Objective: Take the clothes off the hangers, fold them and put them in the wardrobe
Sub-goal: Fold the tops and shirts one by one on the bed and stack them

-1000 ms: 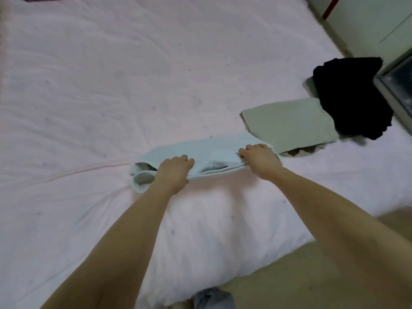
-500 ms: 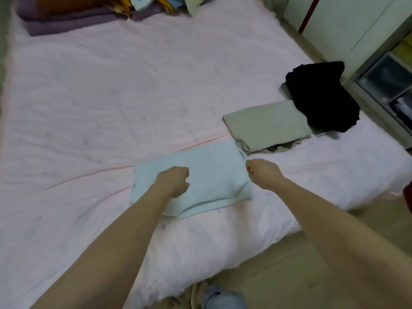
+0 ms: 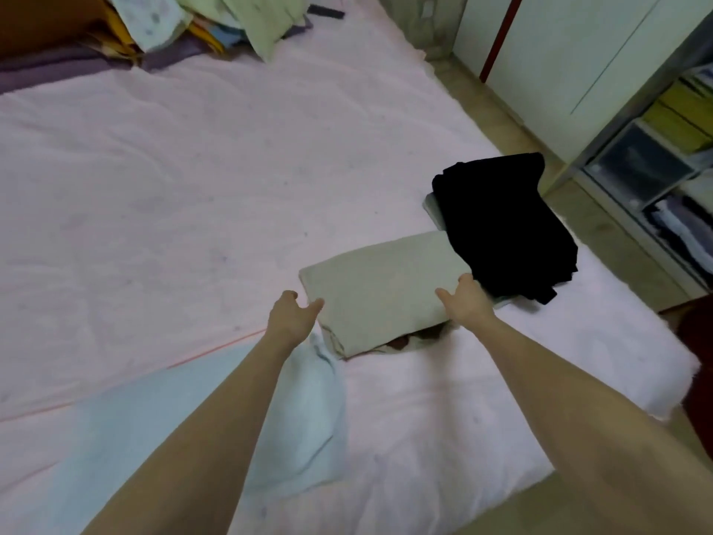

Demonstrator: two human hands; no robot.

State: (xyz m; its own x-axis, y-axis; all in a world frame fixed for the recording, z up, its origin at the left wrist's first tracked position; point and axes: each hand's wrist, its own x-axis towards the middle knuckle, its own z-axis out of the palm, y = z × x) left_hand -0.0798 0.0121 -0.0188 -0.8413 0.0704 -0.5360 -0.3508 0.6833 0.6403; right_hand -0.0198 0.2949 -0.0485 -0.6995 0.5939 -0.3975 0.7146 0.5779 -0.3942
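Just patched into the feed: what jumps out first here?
Both hands reach for the folded beige garment near the pink bed's right edge: left hand open at its left end, right hand on its right end. A black garment lies just beyond; a folded light-blue garment sits nearer.

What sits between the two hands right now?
The folded beige garment spans the gap between left hand and right hand, per the head view.

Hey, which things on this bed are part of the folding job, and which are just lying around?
Part of the job:
- folded beige garment, left hand and right hand at its two sides
- folded light blue garment
- black garment
- open wardrobe

Lying about:
- heap of bedding at the far end
- pink sheet
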